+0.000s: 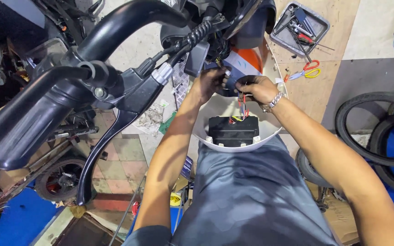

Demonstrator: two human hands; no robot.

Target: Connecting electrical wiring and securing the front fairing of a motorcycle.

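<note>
At the bottom of the frame the person's lap carries a white panel [270, 136] with a black box [233, 130] mounted inside it, just above centre. Red and yellow wires [241, 107] rise from the box to the right hand [256, 87], whose fingers are curled and pinched on them; a metal bracelet [274, 100] sits on that wrist. The left hand [210, 82] is close beside it, fingers folded around a small pale piece [227, 72] near the scooter's open front, though what that piece is cannot be made out.

To do this well, I would judge, the wires want a hold close to their ends, with slack kept so nothing pulls at the box, and the panel kept steady on the lap.

The handlebar [37, 109] and brake lever [110, 150] fill the left of the frame, blurred and cut off. Farther off, upper right, scissors [307, 70] lie on the floor beside a tool tray [321, 27]; tyres [375, 132] are cut by the right edge. The wire ends and their connection point are hidden behind the fingers.
</note>
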